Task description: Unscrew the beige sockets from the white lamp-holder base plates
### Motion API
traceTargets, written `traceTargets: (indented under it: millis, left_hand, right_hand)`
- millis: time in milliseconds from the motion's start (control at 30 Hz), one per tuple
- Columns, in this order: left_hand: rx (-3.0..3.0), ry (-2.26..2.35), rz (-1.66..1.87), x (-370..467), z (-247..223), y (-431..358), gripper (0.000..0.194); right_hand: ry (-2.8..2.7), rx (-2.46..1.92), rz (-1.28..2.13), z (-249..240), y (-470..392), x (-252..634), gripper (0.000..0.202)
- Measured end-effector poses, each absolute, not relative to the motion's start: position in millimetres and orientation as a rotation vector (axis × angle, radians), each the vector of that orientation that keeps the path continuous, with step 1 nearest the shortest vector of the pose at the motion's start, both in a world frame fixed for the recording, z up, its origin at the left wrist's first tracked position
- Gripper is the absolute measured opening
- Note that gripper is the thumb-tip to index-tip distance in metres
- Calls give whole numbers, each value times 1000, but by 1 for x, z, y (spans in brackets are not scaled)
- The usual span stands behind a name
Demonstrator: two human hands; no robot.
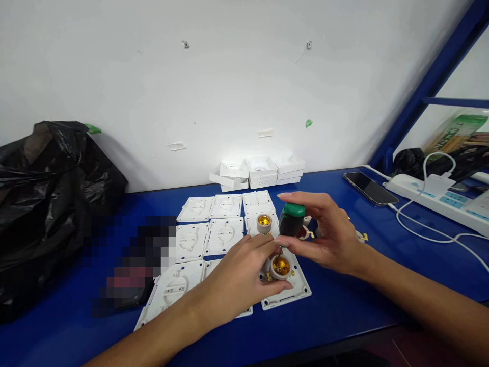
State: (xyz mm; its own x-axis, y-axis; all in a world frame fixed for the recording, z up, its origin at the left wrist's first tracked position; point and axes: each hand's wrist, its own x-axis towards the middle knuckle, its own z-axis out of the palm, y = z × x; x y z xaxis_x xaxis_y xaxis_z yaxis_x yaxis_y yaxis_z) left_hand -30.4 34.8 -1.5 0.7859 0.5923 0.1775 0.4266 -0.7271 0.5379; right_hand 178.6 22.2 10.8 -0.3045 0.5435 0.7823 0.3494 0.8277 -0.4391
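My right hand grips a short screwdriver by its green and black handle, between thumb and fingers. The shaft points down into a round lamp socket with a brass-coloured inside; where the tip meets it is hard to see. This socket sits on a white square plate. My left hand wraps round the socket, thumb at its near side, fingertips close to the screwdriver shaft. Behind it, another lamp socket rests on a second white plate. More loose sockets lie partly hidden behind my right hand.
Several bare white plates lie in rows on the blue table. White boxes are stacked against the wall. A phone, a power strip and white cables lie at right. A black plastic bag stands at left.
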Motion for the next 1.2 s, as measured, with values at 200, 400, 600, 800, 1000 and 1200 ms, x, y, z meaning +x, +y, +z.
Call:
traceTargets:
  millis: [200, 400, 600, 800, 1000, 1200]
  left_hand:
    - [2491, 780, 463, -30, 0, 35, 34]
    - [2475, 805, 442, -30, -1, 35, 33]
    - [2491, 792, 474, -30, -2, 35, 30]
    - [2494, 797, 469, -30, -3, 35, 33]
    - [2509, 756, 495, -30, -3, 35, 45]
    - [2505, 780, 473, -30, -2, 35, 35]
  right_hand:
    - [-1970, -658, 232, 16, 22, 178, 66]
    - [-1912, -627, 248, 11, 22, 177, 65]
    - [-1956, -559, 258, 10, 23, 173, 76]
    - [-2000, -595, 297, 16, 20, 173, 65]
    - [-1884, -621, 236, 6, 21, 175, 65]
    - [-1815, -629, 207, 4, 23, 176, 72]
